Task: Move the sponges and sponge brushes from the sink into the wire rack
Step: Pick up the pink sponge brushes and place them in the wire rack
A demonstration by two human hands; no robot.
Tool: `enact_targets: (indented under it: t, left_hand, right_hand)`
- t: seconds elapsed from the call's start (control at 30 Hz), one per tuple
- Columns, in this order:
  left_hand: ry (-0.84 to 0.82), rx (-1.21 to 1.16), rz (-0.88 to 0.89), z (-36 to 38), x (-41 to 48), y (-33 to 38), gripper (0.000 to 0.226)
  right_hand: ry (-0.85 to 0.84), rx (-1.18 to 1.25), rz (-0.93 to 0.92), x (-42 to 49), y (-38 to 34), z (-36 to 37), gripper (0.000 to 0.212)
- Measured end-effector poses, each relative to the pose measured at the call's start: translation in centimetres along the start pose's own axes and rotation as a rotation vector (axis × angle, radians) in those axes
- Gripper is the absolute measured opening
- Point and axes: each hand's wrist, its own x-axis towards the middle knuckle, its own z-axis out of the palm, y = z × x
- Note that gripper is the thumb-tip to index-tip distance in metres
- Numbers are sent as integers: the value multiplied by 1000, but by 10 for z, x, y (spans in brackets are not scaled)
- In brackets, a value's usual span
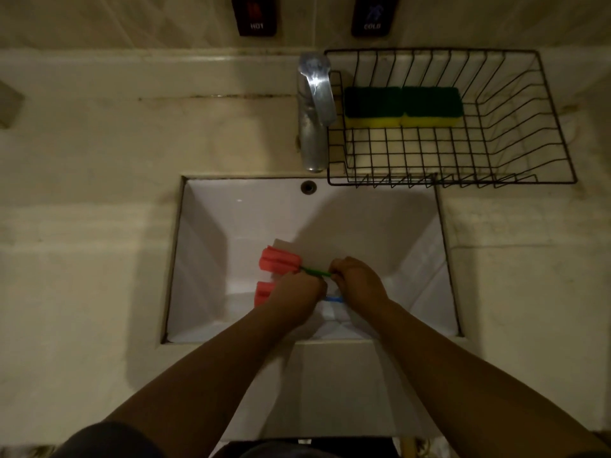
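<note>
both hands low in sink [205, 259]: right hand [358, 285] pinches green-handled sponge brush [281, 263]; left hand [297, 294] closed over blue-handled brush [264, 292] (grip partly hidden). two sponges [401, 105] in wire rack [529, 127].

Wall: pale tiles [132, 18] are seen, with two dark plates, HOT [254, 14] and COLD [373, 14] | Counter: a cream stone countertop [82, 193] is stained along the back edge | Fixture: a chrome faucet [314, 110] is mounted behind the basin | Light: dim, warm, shadows cast forward.
</note>
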Motion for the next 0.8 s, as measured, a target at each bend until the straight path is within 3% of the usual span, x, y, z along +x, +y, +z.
enact_targets:
  t: [0.27,0.53,0.8]
  left_hand:
    - [-18,-145,-57,-38,-17,6,19]
    - [66,-221,-65,-75,-49,12,15]
    - [269,-184,8,-118,-72,9,18]
  right_hand:
    - [100,-30,-71,-23,-22,-33,15]
    - [154,-107,-182,-32,-61,-72,11]
    - [283,-167,-331,-43,-103,-119,10]
